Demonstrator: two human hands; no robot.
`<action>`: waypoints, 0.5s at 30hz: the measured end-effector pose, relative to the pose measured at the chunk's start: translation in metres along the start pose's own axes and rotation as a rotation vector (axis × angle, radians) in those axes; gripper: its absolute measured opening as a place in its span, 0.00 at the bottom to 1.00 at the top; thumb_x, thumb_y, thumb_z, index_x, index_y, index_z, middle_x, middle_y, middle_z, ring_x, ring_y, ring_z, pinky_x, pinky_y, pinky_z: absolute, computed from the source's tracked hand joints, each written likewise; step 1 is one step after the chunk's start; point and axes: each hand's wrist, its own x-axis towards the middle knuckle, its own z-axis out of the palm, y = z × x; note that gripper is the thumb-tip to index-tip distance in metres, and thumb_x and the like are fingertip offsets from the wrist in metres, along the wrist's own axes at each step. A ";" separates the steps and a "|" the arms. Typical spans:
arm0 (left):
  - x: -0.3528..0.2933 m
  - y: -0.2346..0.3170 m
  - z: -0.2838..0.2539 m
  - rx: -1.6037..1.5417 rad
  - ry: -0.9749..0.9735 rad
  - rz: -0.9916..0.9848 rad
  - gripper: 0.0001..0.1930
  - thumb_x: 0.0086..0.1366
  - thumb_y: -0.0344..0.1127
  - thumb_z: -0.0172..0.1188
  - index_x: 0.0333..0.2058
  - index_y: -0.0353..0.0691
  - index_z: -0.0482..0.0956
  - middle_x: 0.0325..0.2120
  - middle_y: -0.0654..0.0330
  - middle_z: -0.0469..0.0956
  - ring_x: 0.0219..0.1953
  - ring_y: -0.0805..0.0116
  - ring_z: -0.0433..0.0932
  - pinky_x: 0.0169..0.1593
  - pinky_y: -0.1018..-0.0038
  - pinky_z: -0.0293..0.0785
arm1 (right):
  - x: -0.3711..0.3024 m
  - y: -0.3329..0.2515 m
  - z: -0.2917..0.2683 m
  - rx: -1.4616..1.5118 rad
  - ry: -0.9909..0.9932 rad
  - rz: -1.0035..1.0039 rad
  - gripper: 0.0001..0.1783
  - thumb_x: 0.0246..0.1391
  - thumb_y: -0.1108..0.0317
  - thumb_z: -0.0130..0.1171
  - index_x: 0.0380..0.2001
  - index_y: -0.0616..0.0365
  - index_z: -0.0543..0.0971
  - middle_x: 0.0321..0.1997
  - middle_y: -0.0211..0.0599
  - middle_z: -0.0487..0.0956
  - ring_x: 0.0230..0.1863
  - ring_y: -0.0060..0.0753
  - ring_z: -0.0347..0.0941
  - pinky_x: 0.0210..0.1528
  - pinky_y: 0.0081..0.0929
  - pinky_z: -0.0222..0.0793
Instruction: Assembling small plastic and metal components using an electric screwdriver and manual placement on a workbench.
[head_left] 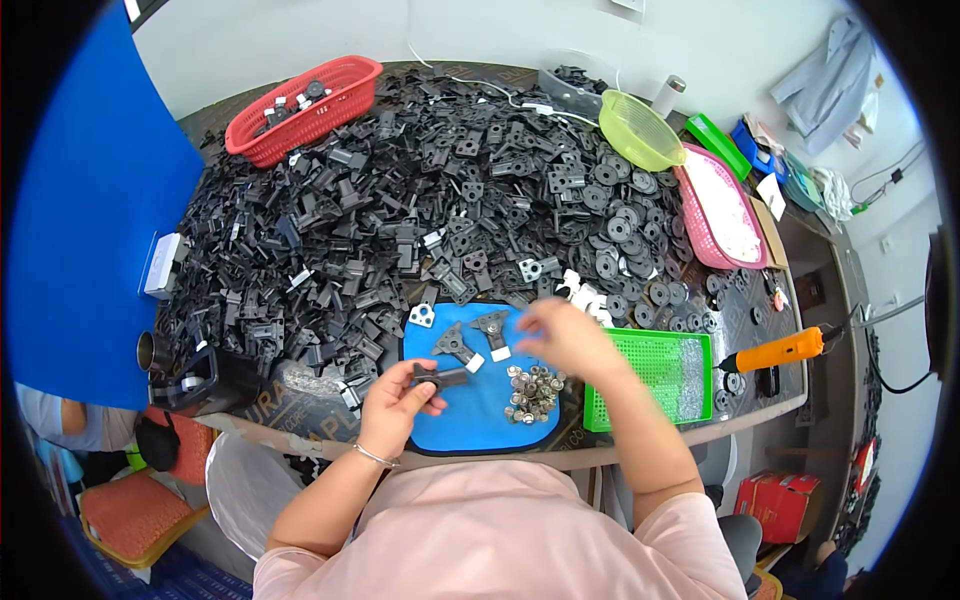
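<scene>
My left hand (398,405) is closed on a black plastic bracket (448,378), held over the left part of a blue mat (460,420). Above the mat's right side is my right hand (565,338), slightly blurred. Its fingers are bent together, and anything between them is too small to make out. Two more black brackets, each with a white end, lie on the mat: one bracket (455,343) nearer the left hand, the other bracket (492,330) nearer the right. A heap of small round metal parts (533,394) sits at the mat's right.
Black plastic parts (350,200) cover much of the table, with black discs (620,225) at right. White pieces (583,294) lie beyond my right hand. Around stand a green tray (597,415), an orange electric screwdriver (780,350), a red basket (300,122) and a pink basket (700,225).
</scene>
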 end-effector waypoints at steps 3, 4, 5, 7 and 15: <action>0.003 0.000 -0.006 -0.030 0.024 0.029 0.13 0.63 0.26 0.54 0.46 0.37 0.72 0.30 0.61 0.75 0.28 0.72 0.77 0.31 0.78 0.76 | 0.003 0.031 -0.013 -0.667 0.224 0.018 0.07 0.39 0.69 0.60 0.25 0.56 0.78 0.28 0.38 0.78 0.35 0.40 0.75 0.36 0.36 0.70; 0.003 0.000 -0.007 -0.041 0.022 0.047 0.12 0.62 0.26 0.54 0.46 0.37 0.72 0.30 0.61 0.74 0.28 0.72 0.77 0.31 0.78 0.76 | 0.003 0.043 -0.008 -0.668 0.225 0.023 0.07 0.39 0.69 0.60 0.25 0.56 0.78 0.28 0.38 0.78 0.35 0.40 0.75 0.36 0.36 0.70; 0.005 0.000 -0.008 -0.040 0.012 0.051 0.13 0.63 0.26 0.54 0.46 0.37 0.71 0.31 0.61 0.74 0.28 0.73 0.76 0.31 0.78 0.75 | 0.005 0.054 -0.002 -0.674 0.263 0.028 0.05 0.40 0.70 0.58 0.25 0.57 0.78 0.28 0.38 0.78 0.35 0.40 0.75 0.36 0.36 0.70; 0.005 0.003 -0.008 -0.036 0.026 0.062 0.13 0.63 0.26 0.54 0.46 0.37 0.71 0.31 0.61 0.74 0.28 0.73 0.76 0.31 0.78 0.75 | 0.007 0.057 0.002 -0.691 0.272 0.033 0.05 0.42 0.72 0.54 0.25 0.58 0.78 0.28 0.39 0.77 0.34 0.41 0.75 0.35 0.36 0.71; 0.000 0.011 -0.020 0.004 0.077 0.101 0.14 0.63 0.26 0.54 0.47 0.37 0.71 0.32 0.62 0.75 0.29 0.76 0.75 0.34 0.80 0.74 | 0.011 0.063 0.003 -0.640 0.332 0.108 0.04 0.40 0.74 0.58 0.24 0.57 0.78 0.30 0.43 0.74 0.35 0.47 0.75 0.37 0.38 0.73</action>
